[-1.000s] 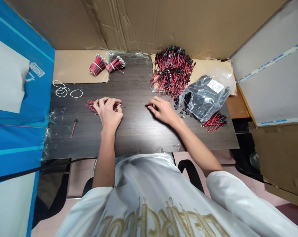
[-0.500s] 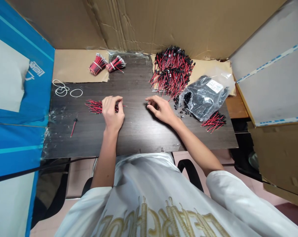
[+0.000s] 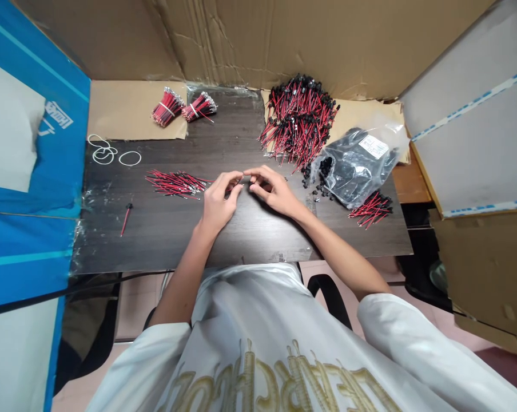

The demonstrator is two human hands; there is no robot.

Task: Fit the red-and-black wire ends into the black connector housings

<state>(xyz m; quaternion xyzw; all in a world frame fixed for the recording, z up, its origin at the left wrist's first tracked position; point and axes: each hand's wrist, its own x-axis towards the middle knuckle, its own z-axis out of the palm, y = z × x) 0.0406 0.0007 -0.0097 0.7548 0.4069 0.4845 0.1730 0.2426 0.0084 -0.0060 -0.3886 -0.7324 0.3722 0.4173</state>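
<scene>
Brown cardboard wall [image 3: 327, 34] behind dark table [image 3: 258, 240], pink floor [image 3: 138, 315].

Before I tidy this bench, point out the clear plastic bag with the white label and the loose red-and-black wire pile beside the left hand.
Clear plastic bag [image 3: 353, 171]: head view, on its black-filled middle.
Red-and-black wire pile [image 3: 175, 183]: head view, mid-pile.

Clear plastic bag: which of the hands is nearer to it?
Right. The right hand is to the left of the clear plastic bag; the left hand is farther left.
</scene>
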